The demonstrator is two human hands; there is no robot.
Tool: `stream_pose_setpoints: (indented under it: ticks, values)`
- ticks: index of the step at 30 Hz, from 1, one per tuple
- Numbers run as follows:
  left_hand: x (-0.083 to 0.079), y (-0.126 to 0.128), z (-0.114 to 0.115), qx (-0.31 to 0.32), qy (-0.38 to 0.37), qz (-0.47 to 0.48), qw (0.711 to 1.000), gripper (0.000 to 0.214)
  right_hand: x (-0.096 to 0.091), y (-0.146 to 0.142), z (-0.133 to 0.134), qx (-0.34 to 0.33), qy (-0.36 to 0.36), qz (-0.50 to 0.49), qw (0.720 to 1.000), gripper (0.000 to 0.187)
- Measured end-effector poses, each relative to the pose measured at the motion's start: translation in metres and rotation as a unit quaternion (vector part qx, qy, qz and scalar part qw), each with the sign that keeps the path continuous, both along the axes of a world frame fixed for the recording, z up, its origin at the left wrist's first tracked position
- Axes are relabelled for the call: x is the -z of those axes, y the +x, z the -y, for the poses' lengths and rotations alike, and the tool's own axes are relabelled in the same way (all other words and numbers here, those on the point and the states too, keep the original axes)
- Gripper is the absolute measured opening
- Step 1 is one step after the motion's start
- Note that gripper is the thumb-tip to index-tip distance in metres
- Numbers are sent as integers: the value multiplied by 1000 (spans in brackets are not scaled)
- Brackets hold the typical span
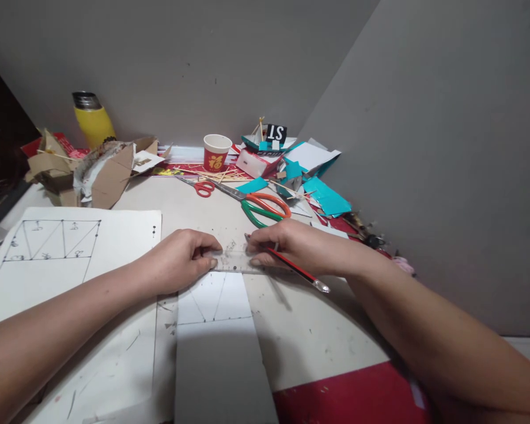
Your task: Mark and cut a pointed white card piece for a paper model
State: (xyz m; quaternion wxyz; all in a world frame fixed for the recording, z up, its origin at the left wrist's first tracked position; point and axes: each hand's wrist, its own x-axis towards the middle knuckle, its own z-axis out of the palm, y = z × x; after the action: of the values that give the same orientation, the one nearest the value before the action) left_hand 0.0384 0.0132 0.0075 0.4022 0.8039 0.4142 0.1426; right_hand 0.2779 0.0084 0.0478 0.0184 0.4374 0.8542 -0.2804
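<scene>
A clear ruler (pixel 232 259) lies across the upper part of a white card strip (pixel 216 353) that bears pencilled slanting lines. My left hand (pixel 176 259) pinches the ruler's left end between thumb and fingers. At its other end, my right hand (pixel 287 247) grips the ruler too, with a red and black pencil (pixel 297 270) held in the same fingers. The pencil's tip points to the upper left, just above the ruler. On the left, partly under my left forearm, a large white sheet (pixel 128 235) shows a drawn row of triangles with handwritten marks.
Beyond my hands lie large scissors (pixel 267 205) with orange and green handles and small red scissors (pixel 204 188). Farther back stand a red paper cup (pixel 216 154) and a yellow bottle (pixel 93 122). Cardboard scraps (pixel 112 176) and blue card pieces (pixel 325 197) line the back.
</scene>
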Motion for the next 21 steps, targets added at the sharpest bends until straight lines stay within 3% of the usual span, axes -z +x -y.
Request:
stream_pose_setpoints:
  ticks: [21]
  values:
    - [-4, -1, 2, -26, -76, 43, 996, 33, 0, 1, 0, -10, 2, -4, 1000, 19]
